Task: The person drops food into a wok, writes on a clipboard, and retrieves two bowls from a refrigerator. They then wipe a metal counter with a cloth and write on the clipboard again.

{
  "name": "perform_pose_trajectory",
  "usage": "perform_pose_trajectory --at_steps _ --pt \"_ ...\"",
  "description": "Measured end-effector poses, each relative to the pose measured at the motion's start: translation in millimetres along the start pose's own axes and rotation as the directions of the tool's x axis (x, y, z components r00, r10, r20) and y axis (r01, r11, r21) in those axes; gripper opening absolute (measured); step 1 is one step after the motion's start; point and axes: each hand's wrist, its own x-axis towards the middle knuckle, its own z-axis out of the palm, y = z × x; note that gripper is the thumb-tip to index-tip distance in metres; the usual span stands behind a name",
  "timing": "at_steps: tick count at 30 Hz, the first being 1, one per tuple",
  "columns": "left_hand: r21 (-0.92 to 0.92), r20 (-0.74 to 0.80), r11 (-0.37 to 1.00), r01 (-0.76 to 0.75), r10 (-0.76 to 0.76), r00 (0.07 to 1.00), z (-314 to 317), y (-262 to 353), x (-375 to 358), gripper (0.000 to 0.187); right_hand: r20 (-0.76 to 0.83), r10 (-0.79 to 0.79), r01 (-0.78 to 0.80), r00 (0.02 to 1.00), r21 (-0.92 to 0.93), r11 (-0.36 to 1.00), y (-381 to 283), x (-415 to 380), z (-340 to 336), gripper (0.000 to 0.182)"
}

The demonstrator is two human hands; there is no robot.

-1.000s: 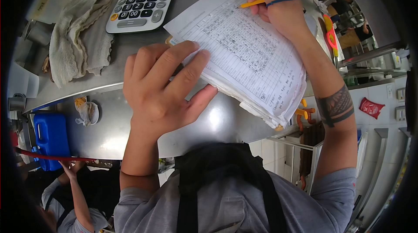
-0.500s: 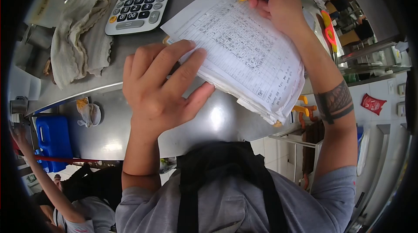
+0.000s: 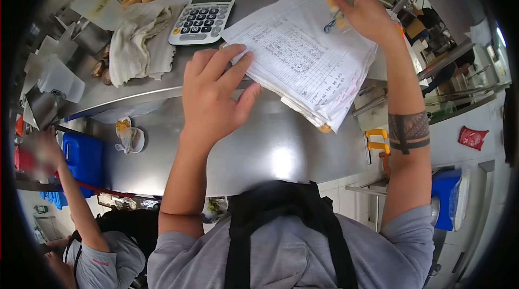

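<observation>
A stack of handwritten, gridded sheets (image 3: 303, 54) lies tilted over the steel counter's edge. My left hand (image 3: 216, 89) is open, its fingertips resting on the stack's left edge and its thumb apart beside the lower edge. Over the top right of the sheets is my right hand (image 3: 362, 11), index finger stretched out and thumb apart. A yellow pencil (image 3: 340, 19), smeared by motion, is just beside these fingers over the paper, with a dark blue band on it. My fingers do not look closed around it. A white calculator (image 3: 203, 19) sits left of the sheets.
A crumpled grey cloth (image 3: 141, 46) lies left of the calculator, near a clear plastic container (image 3: 60, 78). On the lower steel surface sits a small white dish (image 3: 136, 140) with a plastic bag. Another person (image 3: 105, 256) is at the lower left, beside a blue jug (image 3: 81, 156).
My right hand has opened from its writing grip, and the pencil has swung from sideways to pointing down over the sheets. The whole view has shifted. My left hand stays on the paper's edge.
</observation>
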Motion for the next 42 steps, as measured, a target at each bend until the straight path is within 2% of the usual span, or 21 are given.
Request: perform_pose_trajectory --at_steps 4,6,7,9,11,15,18,20,22,23,24,26,28,29,31,33,34,35,37,38,42 --pt "-0.046 0.044 0.997 0.066 -0.064 0.997 -9 25 -5 0.059 -0.031 0.119 -0.122 0.992 -0.105 0.987 -23 -39 -39 0.048" --pt "-0.170 0.046 0.981 0.089 -0.082 0.996 -7 45 -16 0.062 -0.174 0.248 -0.233 0.953 0.099 0.967 -37 -72 -54 0.044" --pt "-0.165 0.046 0.983 0.085 -0.079 0.996 -3 56 -22 0.062 -0.178 0.246 -0.231 0.953 0.102 0.968 -44 -91 -55 0.044" --pt "-0.271 0.027 0.962 0.010 -0.003 1.000 7 75 -28 0.062 -0.214 0.358 -0.256 0.909 0.390 0.884 -58 -131 -45 0.039" --pt "-0.272 0.026 0.962 -0.013 0.021 0.999 15 91 -23 0.061 -0.225 0.404 -0.232 0.886 0.539 0.810 -67 -164 -27 0.031" --pt "-0.232 0.074 0.972 -0.041 0.060 0.995 26 105 -14 0.057 -0.250 0.393 -0.218 0.885 0.523 0.824 -74 -176 1 0.026" --pt "-0.165 0.038 0.984 -0.066 0.073 0.997 34 108 -19 0.054 -0.325 0.331 -0.181 0.886 0.415 0.892 -79 -175 -5 0.018" --pt "-0.163 -0.020 0.986 -0.022 0.019 1.000 33 118 -22 0.052 -0.252 0.067 0.057 0.966 0.458 0.887 -83 -187 -16 0.014" --pt "-0.149 -0.082 0.988 0.034 -0.046 0.996 29 131 -32 0.051 0.023 -0.199 0.102 0.980 0.797 0.595 -88 -190 -14 0.013" --pt "-0.142 -0.111 0.984 0.104 -0.120 0.987 26 141 -42 0.047 0.212 -0.304 -0.018 0.929 0.845 0.535 -92 -196 -6 0.014" --pt "-0.134 -0.139 0.975 0.178 -0.196 0.971 25 151 -52 0.044 0.380 -0.419 -0.150 0.825 0.861 0.486 -96 -204 7 0.016" --pt "-0.112 -0.085 0.950 0.290 -0.300 0.950 29 168 -81 0.040 0.613 -0.516 -0.243 0.599 0.753 0.611 -102 -227 55 0.026" --pt "-0.059 0.026 0.877 0.477 -0.477 0.879 29 192 -111 0.031 0.768 -0.504 -0.256 0.396 0.619 0.743 -107 -265 123 0.034" --pt "0.049 0.041 0.881 0.471 -0.473 0.880 30 205 -131 0.030 0.842 -0.463 -0.235 0.275 0.526 0.817 -114 -279 146 0.036" --pt "0.113 0.095 0.828 0.549 -0.559 0.823 29 246 -161 0.034 0.761 -0.616 -0.081 0.203 0.640 0.764 -110 -336 223 0.034" --pt "0.155 0.103 0.754 0.638 -0.655 0.749 32 297 -189 0.038 0.537 -0.805 0.104 0.252 0.812 0.575 -104 -389 278 0.032" --pt "0.193 0.145 0.709 0.678 -0.704 0.695 32 320 -200 0.040 0.461 -0.860 0.198 0.219 0.842 0.502 -105 -402 297 0.031" --pt "0.244 0.112 0.665 0.706 -0.742 0.661 31 347 -209 0.031 0.423 -0.892 0.298 0.160 0.841 0.452 -106 -410 308 0.030" --pt "0.327 0.057 0.520 0.789 -0.845 0.532 24 401 -228 0.016 0.512 -0.852 0.568 -0.104 0.734 0.372 -124 -405 300 0.029" --pt "0.362 -0.034 0.440 0.822 -0.875 0.483 22 424 -235 0.016 0.600 -0.782 0.711 -0.168 0.623 0.325 -119 -424 330 0.025" --pt "0.401 -0.273 0.124 0.908 -0.930 0.248 0 507 -263 0.017 0.596 -0.786 0.814 -0.164 0.532 0.233 -126 -427 316 0.024"
